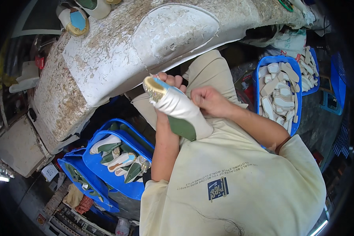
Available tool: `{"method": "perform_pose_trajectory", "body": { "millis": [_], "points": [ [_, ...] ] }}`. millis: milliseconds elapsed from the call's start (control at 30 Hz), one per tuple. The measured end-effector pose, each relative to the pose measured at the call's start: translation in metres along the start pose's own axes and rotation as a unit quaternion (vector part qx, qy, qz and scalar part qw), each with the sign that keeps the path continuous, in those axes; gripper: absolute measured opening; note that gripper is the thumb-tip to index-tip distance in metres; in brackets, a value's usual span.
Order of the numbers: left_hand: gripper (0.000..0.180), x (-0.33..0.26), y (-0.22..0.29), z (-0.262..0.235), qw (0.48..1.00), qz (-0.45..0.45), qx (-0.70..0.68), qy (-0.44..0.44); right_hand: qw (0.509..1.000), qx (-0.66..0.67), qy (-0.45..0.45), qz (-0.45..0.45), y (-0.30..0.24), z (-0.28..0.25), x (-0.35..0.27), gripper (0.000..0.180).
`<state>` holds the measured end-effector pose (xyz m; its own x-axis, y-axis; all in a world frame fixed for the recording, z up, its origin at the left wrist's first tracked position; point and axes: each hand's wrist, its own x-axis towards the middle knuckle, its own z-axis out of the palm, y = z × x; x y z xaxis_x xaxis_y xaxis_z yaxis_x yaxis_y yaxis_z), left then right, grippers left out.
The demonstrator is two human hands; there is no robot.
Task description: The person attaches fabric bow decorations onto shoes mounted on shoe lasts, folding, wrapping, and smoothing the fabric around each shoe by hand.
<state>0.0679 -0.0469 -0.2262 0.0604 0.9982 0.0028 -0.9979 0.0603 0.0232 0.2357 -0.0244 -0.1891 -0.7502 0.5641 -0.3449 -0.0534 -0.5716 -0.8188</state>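
Note:
A part-made shoe point(181, 108) lies across my lap, its white upper wrinkled near a glittery gold toe. Blue shows by the toe, and a green panel point(181, 128) runs toward the heel, which rests against my shirt. Behind the toe end, my left hand point(173, 80) is closed around the shoe, with its fingertips showing past the far edge. My right hand point(209, 100) has its fingers curled and the thumb pressed in, right beside the shoe's white side. Whatever those fingers pinch is hidden.
A worn white bench point(118, 51) covered in scraps curves ahead of me, with shoes point(75, 21) at its far left. Blue bins stand on both sides: one with similar shoes point(91, 157) at left, one with pale sole-shaped pieces point(259, 65) at right.

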Motion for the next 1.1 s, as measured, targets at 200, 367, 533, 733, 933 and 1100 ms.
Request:
{"method": "perform_pose_trajectory", "body": {
  "millis": [200,367,533,733,933,1100],
  "points": [
    [0.026,0.002,-0.028,0.068,0.676,0.274,0.616,0.297,0.948,-0.231,0.128,-0.178,-0.084,0.003,0.039,0.033],
    [0.022,-0.003,-0.023,0.090,0.620,0.278,0.684,0.266,0.968,-0.165,0.142,-0.122,-0.072,0.016,0.055,0.032],
    [0.018,-0.016,-0.005,0.076,0.613,0.236,0.721,0.221,0.985,-0.085,0.119,-0.090,-0.068,0.018,0.060,0.027],
    [0.019,-0.026,0.008,0.061,0.710,0.201,0.630,0.242,0.980,-0.118,0.117,-0.110,-0.061,0.030,0.063,0.023],
    [0.055,-0.031,0.038,0.061,0.924,-0.060,0.340,0.163,0.991,0.070,-0.049,-0.103,-0.054,0.042,0.067,0.024],
    [0.047,-0.042,0.074,0.064,0.889,-0.075,0.413,0.185,0.820,-0.410,0.196,-0.349,-0.046,0.070,0.065,0.024]
  ]
}}
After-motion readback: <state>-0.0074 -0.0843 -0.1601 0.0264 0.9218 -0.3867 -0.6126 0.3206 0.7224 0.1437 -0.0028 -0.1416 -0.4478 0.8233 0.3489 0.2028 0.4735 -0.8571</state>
